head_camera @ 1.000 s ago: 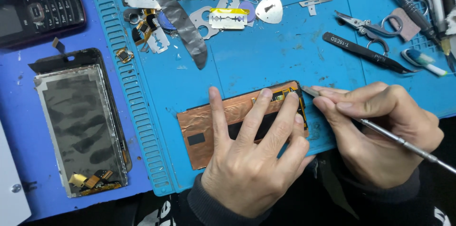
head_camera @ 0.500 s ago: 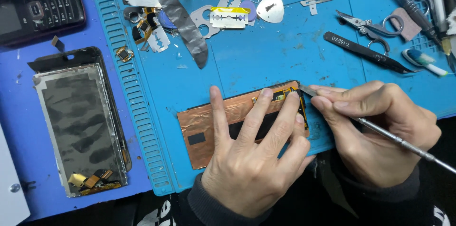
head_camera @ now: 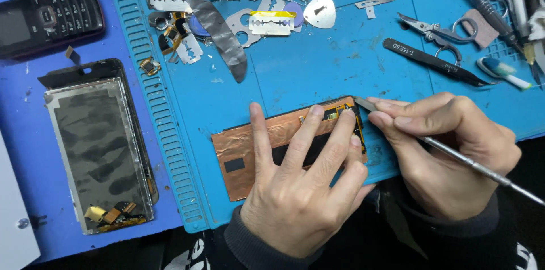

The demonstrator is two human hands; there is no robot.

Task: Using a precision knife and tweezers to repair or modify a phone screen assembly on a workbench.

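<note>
A copper-backed phone screen panel (head_camera: 250, 148) lies face down near the front edge of the blue work mat (head_camera: 318, 71). My left hand (head_camera: 301, 190) presses flat on it, fingers spread across the copper foil and the dark strip. My right hand (head_camera: 448, 151) grips a thin metal pry tool (head_camera: 477, 165) like a pen. The tool's tip touches the panel's upper right corner, by the small gold connector there.
A second screen panel (head_camera: 99, 145) lies at the left on a purple mat, with a black keypad phone (head_camera: 48, 17) behind it. Razor blades (head_camera: 271, 22), a grey tape strip (head_camera: 218, 34), a metal pick, scissors (head_camera: 434, 30) and black tweezers (head_camera: 434, 61) lie scattered along the back.
</note>
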